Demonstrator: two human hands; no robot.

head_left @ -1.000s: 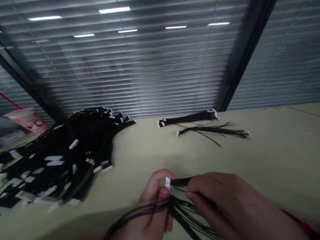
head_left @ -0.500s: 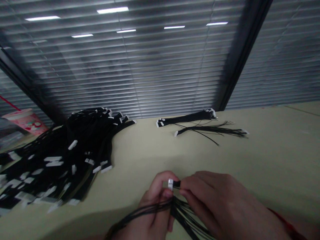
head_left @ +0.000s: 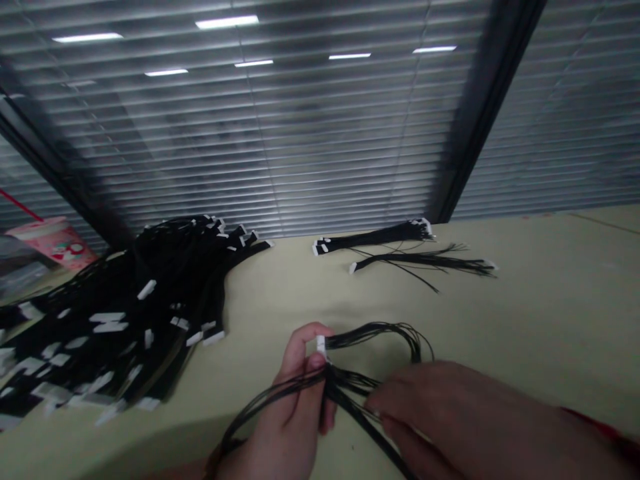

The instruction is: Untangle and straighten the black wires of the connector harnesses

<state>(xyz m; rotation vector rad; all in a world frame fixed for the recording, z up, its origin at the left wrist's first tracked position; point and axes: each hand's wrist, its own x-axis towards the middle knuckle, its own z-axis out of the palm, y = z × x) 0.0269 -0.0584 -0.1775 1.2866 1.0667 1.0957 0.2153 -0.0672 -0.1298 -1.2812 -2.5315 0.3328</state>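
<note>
While my left hand (head_left: 285, 407) pinches a white connector (head_left: 321, 345) between thumb and fingers, its black wires (head_left: 350, 385) loop up and fan down across the palm. My right hand (head_left: 450, 420) reaches in narrow, fingertips (head_left: 376, 410) at the strands; I can't tell if they grip. Farther out on the table (head_left: 550, 320) lie two thin bundles (head_left: 375, 237), with a big wire heap (head_left: 140, 300) left.

Bare left hand (head_left: 293, 400), bare right hand (head_left: 450, 420) with a thin red band (head_left: 597, 427)
</note>
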